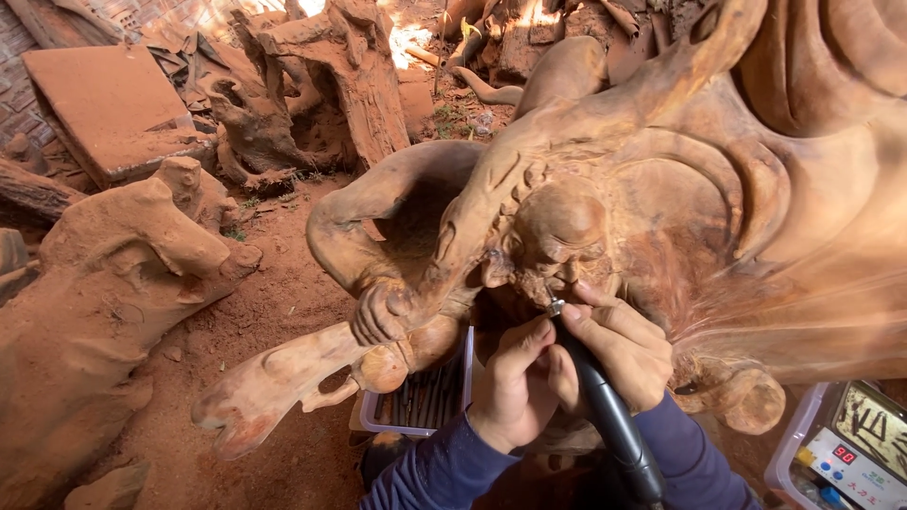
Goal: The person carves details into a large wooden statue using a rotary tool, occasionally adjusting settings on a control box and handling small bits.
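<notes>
Head view, 1 frame. Both hands work at the face of a large wooden carving [661, 189] of a bearded figure, reddish-brown and coated in fine dust.

Right hand [619, 349]: fingers closed around the black body of a rotary tool [605, 406], held like a pen, close to the metal collar. The short grip near the tip likely gives finer control of the bit. The bit [553, 304] sits at the carved face [557, 236], just below the nose, in the mouth and beard area; whether it touches the wood cannot be told. The tool's body runs down and away toward the lower edge of the frame.

Left hand [515, 382]: fingers curled together, thumb up against the tool's shaft just beside the right hand. It appears to serve as a brace, steadying the tool rather than carrying it.

Surroundings: a clear plastic tray [463, 392] of dark metal bits sits on the ground directly under the carving, near the left hand, within easy reach. At the lower right corner stands a control box [846, 453] with a small red display and blue buttons. Other rough wood pieces [94, 302] and stumps [321, 85] lie on red dirt [274, 312] to the left and behind, well apart from the hands.
</notes>
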